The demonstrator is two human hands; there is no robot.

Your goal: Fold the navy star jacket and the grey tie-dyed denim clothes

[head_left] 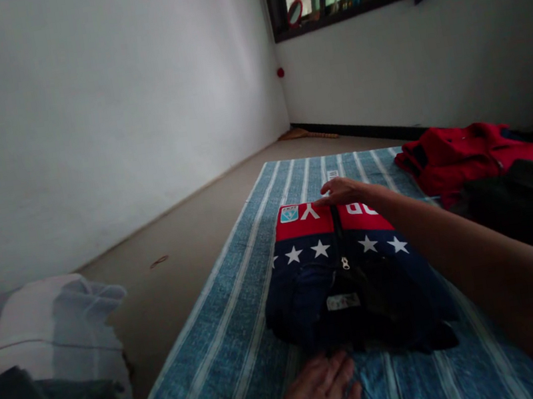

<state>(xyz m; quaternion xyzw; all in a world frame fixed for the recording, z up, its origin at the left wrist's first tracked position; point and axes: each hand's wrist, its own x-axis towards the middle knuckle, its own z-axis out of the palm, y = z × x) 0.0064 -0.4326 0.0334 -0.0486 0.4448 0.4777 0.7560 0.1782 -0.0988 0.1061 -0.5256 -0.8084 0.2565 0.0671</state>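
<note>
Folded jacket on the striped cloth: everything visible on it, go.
The jacket looks like fabric, dark navy with a red band at the far end carrying white lettering and a pale blue badge. White stars run across below. A central zip has a metallic-looking pull; a pale label shows nearer the wearer. It lies folded on the striped cloth. The right hand is at its far edge; the left hand is by the near edge, contact unclear.
</note>
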